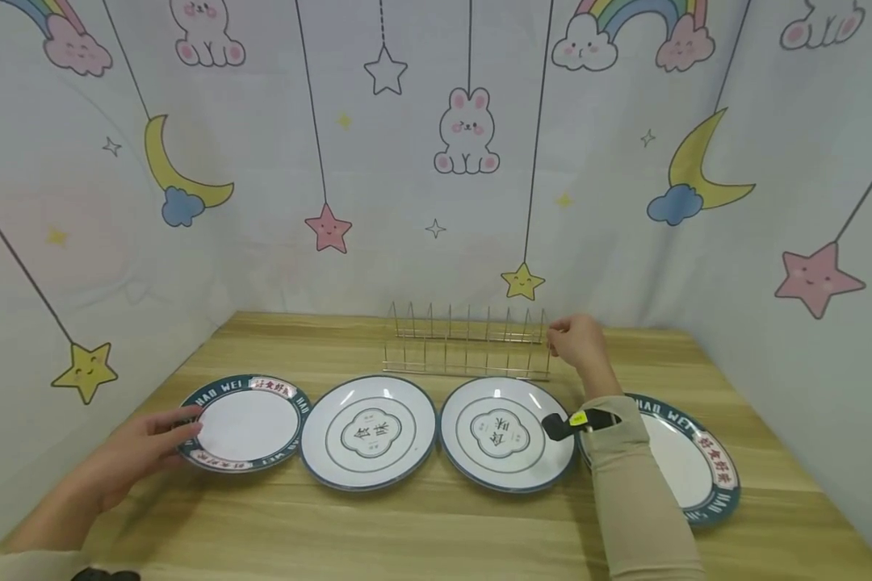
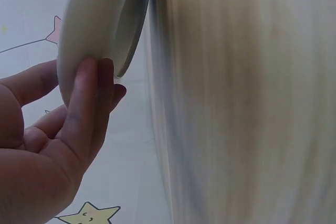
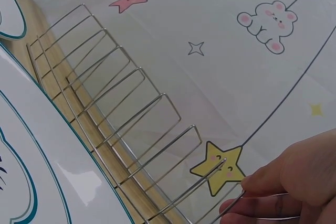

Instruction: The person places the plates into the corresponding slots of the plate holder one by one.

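At the left, my left hand (image 1: 134, 452) grips the near-left rim of a white plate (image 1: 247, 424) with a dark green lettered border. In the left wrist view the fingers (image 2: 84, 108) lie against the pale underside of that plate (image 2: 94, 24), and its held edge stands off the wooden surface. Toward the back, my right hand (image 1: 583, 345) pinches the right end wire of a metal wire dish rack (image 1: 467, 373). The right wrist view shows thumb and fingers on that end, with the upright wire loops of the rack (image 3: 130, 122) holding no plates.
Two white plates with blue rims, one left of centre (image 1: 371, 468) and one right (image 1: 505, 472), lie before the rack. Another green-bordered plate (image 1: 723, 484) lies at right, partly behind my right sleeve (image 1: 635, 492). A patterned cloth (image 1: 407, 161) hangs behind the wooden table (image 1: 378, 532).
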{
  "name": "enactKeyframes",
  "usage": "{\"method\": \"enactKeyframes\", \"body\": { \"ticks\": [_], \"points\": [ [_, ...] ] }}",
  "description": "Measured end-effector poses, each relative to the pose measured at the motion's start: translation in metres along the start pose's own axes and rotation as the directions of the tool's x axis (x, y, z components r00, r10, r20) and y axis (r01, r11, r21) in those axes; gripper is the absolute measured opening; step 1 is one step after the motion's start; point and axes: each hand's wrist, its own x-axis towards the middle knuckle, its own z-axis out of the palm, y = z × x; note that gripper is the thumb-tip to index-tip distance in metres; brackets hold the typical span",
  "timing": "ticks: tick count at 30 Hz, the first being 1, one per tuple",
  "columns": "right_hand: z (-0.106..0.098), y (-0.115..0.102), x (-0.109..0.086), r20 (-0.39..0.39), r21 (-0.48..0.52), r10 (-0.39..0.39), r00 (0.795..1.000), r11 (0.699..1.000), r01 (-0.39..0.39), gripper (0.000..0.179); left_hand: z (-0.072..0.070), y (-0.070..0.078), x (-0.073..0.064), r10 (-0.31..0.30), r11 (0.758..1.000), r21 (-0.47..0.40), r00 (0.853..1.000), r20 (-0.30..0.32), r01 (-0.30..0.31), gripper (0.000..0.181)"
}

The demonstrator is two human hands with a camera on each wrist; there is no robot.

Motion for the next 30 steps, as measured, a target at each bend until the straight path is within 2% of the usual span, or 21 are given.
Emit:
{"method": "enactKeyframes", "body": {
  "ticks": [6, 12, 17, 22, 25, 30],
  "points": [
    [-0.001, -0.004, 0.001, -0.004, 0.021, 0.029, 1.000, 0.999, -0.029, 0.033, 0.001, 0.003, -0.003, 0.019, 0.997, -0.077, 0.994, -0.107, -0.028, 0.056],
    [-0.001, -0.005, 0.002, 0.001, 0.022, 0.038, 0.999, 0.999, -0.038, 0.034, 0.000, 0.010, -0.007, -0.002, 0.994, -0.108, 0.986, -0.170, -0.016, 0.056],
    [0.000, -0.004, 0.001, 0.002, 0.018, 0.043, 0.999, 0.999, -0.043, 0.034, 0.000, 0.014, -0.009, 0.041, 0.995, -0.082, 0.966, -0.256, -0.064, 0.055],
    [0.000, -0.003, 0.002, 0.003, 0.009, 0.041, 0.999, 0.999, -0.041, 0.035, -0.002, 0.019, -0.008, 0.050, 0.985, -0.142, 0.949, -0.311, -0.098, 0.059],
    [0.000, -0.003, 0.002, 0.007, 0.005, 0.039, 0.999, 0.999, -0.039, 0.036, 0.001, 0.025, -0.005, 0.039, 0.982, -0.162, 0.942, -0.335, -0.098, 0.061],
    [0.000, -0.002, 0.001, 0.007, -0.005, 0.030, 1.000, 1.000, -0.030, 0.036, 0.006, 0.038, 0.000, 0.015, 0.987, -0.142, 0.923, -0.383, -0.074, 0.060]
  ]
}}
